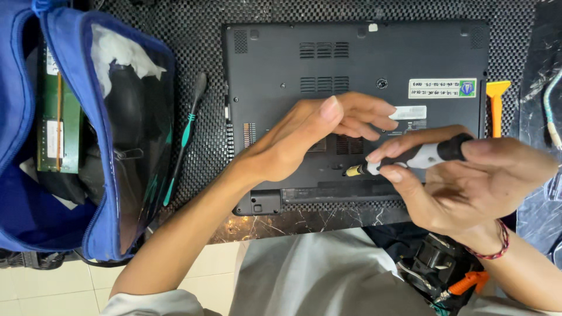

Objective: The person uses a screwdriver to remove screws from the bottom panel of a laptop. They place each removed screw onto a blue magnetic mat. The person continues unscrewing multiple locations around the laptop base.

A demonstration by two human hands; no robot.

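Observation:
A black laptop [351,64] lies upside down on a black mesh mat [193,35]. My left hand [310,134] rests flat on its underside, fingers stretched right and holding nothing. My right hand [468,181] grips a screwdriver [410,159] with a black and white handle. Its brass-coloured tip points left and touches the laptop's base near the front edge, just under my left fingers.
An open blue tool bag [76,140] with green memory boards stands at the left. A black and teal pry tool [186,134] lies beside the laptop. An orange pry tool [496,105] lies at the right. More tools [445,275] sit on my lap.

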